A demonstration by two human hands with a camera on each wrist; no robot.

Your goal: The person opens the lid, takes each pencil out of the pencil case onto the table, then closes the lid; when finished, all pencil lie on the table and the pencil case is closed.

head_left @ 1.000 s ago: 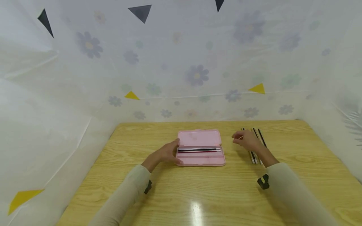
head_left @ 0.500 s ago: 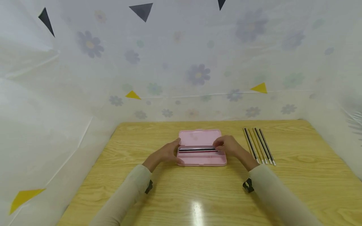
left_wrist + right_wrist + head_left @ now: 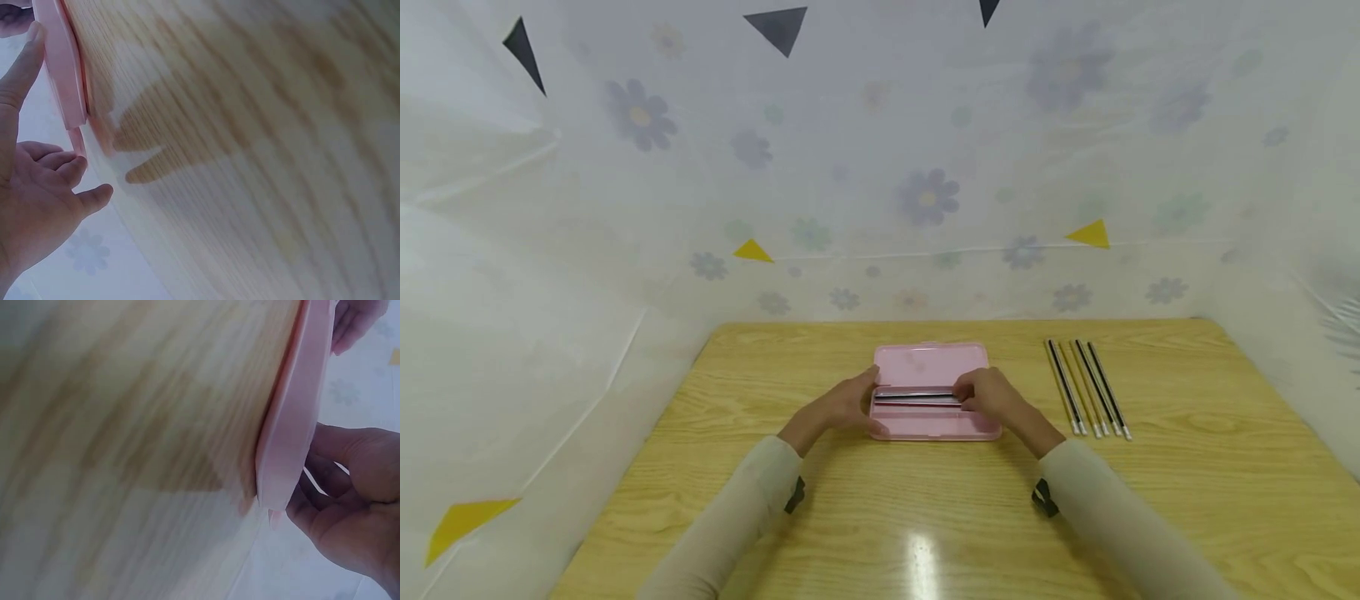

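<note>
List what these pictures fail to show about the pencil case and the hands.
- Head view: the right hand covers the right ends of the pencils in the pink case; their count is too small to tell.
- Right wrist view: blurred; whether its fingers pinch a pencil is unclear.
- Left wrist view: the left hand is cut off by the edge.

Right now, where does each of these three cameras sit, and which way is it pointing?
Head: worn on the head, looking forward and down at the table, pink case and spare pencils; both hands and sleeves show.
Left wrist: low beside the left hand, facing the case's end; its fingers show.
Right wrist: beside the right hand, facing the case's other end.
All three share the case.
</note>
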